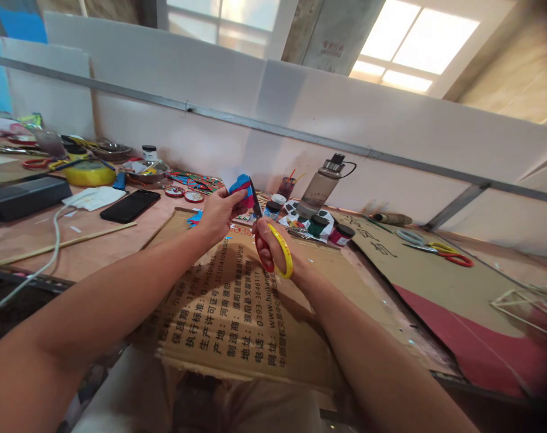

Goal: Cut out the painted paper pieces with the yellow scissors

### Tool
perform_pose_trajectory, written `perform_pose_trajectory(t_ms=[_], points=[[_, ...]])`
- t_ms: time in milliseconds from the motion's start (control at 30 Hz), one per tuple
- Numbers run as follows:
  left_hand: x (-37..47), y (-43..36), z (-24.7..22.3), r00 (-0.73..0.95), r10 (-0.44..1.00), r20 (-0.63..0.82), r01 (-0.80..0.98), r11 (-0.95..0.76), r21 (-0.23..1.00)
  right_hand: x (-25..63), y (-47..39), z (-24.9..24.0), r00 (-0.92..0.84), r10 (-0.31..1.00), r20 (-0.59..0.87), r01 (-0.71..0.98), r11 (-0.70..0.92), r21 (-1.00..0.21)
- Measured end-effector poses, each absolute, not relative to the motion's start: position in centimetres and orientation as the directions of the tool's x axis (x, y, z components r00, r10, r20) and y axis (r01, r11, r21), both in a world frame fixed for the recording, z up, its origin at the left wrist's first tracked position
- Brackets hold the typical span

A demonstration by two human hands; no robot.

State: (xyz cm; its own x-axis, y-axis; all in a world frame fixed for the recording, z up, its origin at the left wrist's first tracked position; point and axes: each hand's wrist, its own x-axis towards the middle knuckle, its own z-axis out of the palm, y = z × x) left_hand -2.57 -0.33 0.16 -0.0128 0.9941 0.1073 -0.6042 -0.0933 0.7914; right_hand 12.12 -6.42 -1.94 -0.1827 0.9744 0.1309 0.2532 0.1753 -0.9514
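My left hand pinches a small blue and magenta cutout, perhaps paper, and holds it up above the cardboard sheet. In my right hand is a pair of scissors with yellow and red handles, my fingers through the loops. The dark blades point up and away from me, right at the cutout's right edge. Whether they bite into it I cannot tell. Below and left of the cutout, blue scraps lie at the cardboard's far edge.
A water bottle and paint jars stand behind the cardboard. To the right lie another pair of scissors and a brown board. A phone, wooden stick and black power brick are on the left.
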Motion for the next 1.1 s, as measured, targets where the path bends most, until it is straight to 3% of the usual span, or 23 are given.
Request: perform_pose_trajectory(t_ms=[1100], points=[[-2.6,-0.1,-0.2,-0.016,0.99,0.141,-0.587,-0.123,0.8,11.9,-6.8,-1.4,-0.19,0.97,0.149,0.265,0.197,-0.944]])
